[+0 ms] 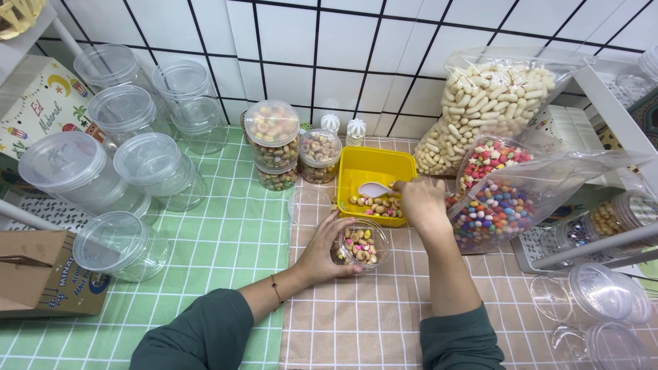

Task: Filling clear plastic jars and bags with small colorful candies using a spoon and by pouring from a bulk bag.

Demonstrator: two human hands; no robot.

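While my left hand [322, 250] is wrapped around the small clear jar [361, 243] in the middle of the head view and my right hand [419, 200] pinches the white spoon [375, 189] over the yellow tub [373, 171], I think a shaky scoop could drop little cookies [375, 204] onto the checked cloth [356, 315].

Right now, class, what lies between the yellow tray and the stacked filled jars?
In the head view, one filled clear jar stands between the yellow tray and the stacked filled jars.

Brown cardboard box [34, 274] with blue round label at the table's left edge; white illustrated carton [38, 103] at far-left corner; two clear sweet bags [480, 103] far right.
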